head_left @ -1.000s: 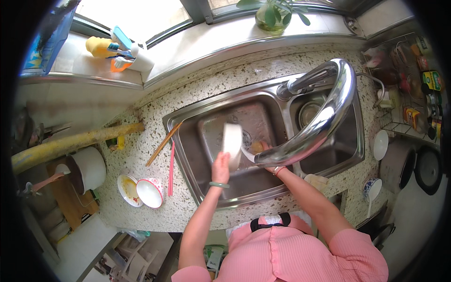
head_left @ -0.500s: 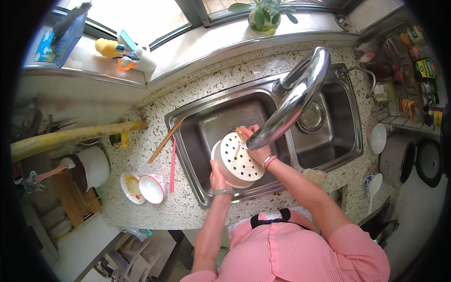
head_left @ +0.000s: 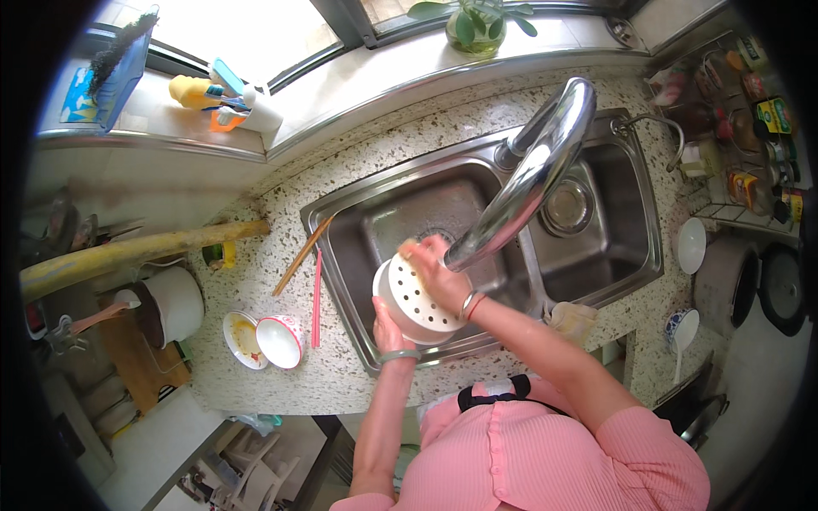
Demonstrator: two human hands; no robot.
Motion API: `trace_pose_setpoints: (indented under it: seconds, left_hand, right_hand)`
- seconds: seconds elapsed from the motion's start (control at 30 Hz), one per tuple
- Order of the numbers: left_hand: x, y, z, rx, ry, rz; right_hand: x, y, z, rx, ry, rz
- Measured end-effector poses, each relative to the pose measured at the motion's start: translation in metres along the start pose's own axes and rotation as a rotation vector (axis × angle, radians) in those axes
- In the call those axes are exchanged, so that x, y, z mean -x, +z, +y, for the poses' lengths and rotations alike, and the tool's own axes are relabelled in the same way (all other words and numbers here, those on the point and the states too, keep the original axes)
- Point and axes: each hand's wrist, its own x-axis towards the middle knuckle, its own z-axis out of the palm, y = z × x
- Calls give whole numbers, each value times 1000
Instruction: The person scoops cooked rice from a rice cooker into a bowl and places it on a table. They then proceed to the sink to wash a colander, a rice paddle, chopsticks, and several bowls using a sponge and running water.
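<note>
A cream-white round steamer basket (head_left: pixel 411 300) with holes through its flat face is tilted over the left basin of the steel sink (head_left: pixel 375 192). My left hand (head_left: pixel 388 327) grips its rim from the lower left, the thumb along the side. My right hand (head_left: pixel 439 277) lies across the holed face, its fingers bent around a tan sponge (head_left: pixel 412 252) pressed against the basket's upper edge. Part of the sponge is hidden by the fingers. The chrome faucet (head_left: pixel 532 192) arches just above my right hand.
Wooden chopsticks (head_left: pixel 300 260) and pink chopsticks (head_left: pixel 317 298) rest by the sink's left edge. Two bowls (head_left: pixel 279 342) stand left of them, one food-stained. A cloth (head_left: pixel 573 321) lies at the sink's front edge. A metal strainer (head_left: pixel 567 209) sits in the right basin.
My right hand has moved left across the basket with the sponge, to its upper-left edge. The basket and my left hand have shifted slightly left.
</note>
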Motion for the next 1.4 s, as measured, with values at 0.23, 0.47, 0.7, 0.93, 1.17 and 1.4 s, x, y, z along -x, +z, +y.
trace_pose_setpoints:
  seconds: [0.23, 0.47, 0.7, 0.93, 1.17, 1.4]
  left_hand:
    - [1, -5, -8, 104, -18, -5]
    - [9, 16, -2, 23, 43, -102]
    - [27, 23, 23, 78, 62, -89]
    - [6, 33, 27, 91, 45, -50]
    - [14, 32, 7, -19, 150, -134]
    - [20, 28, 19, 85, 83, -87]
  right_hand:
    - [46, -20, 39, 272, -149, 37]
    - [40, 0, -43, 165, -519, 175]
    - [3, -39, 38, 263, -73, 159]
    - [78, -25, -17, 166, -311, 181]
    - [17, -17, -13, 150, -428, 213]
    - [18, -34, 25, 197, -195, 252]
